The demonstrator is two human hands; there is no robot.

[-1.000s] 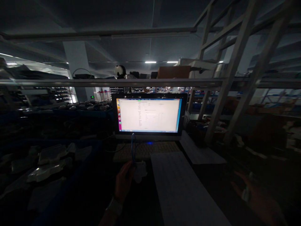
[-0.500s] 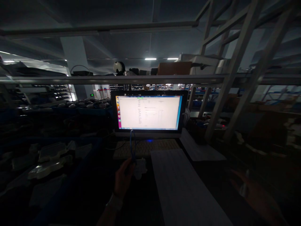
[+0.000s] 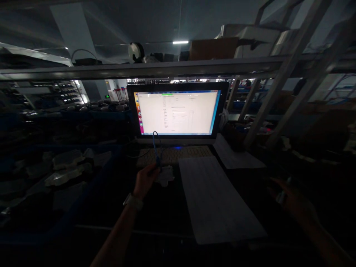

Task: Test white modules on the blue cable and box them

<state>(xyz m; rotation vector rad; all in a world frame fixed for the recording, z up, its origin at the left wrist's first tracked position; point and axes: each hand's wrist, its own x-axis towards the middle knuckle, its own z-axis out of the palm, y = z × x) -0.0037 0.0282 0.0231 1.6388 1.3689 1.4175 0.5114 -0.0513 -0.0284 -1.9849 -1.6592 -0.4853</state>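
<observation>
My left hand (image 3: 144, 181), with a band at its wrist, has its fingertips closed at the lower end of a looped blue cable (image 3: 154, 145). Right beside those fingers lies a pale, clear-looking plastic case (image 3: 166, 175), in front of the keyboard (image 3: 194, 152). Whether the cable is plugged into the case is hidden by the fingers and the dark. At the right, my right hand (image 3: 292, 198) is dim and blurred; its fingers curl around a slim pale object (image 3: 281, 197), whose kind I cannot make out. That hand is apart from the papers.
A lit monitor (image 3: 178, 115) stands behind the keyboard. A long paper sheet (image 3: 217, 200) lies in the middle, another sheet (image 3: 239, 154) behind it. On the left a blue bin (image 3: 91, 193) holds several pale plastic cases. A shelf (image 3: 167, 69) with a cardboard box (image 3: 213, 49) spans above.
The view has tipped downward, so the monitor and shelf sit higher in the picture. My left hand still grips the cable by the case; my right hand keeps its hold at the right.
</observation>
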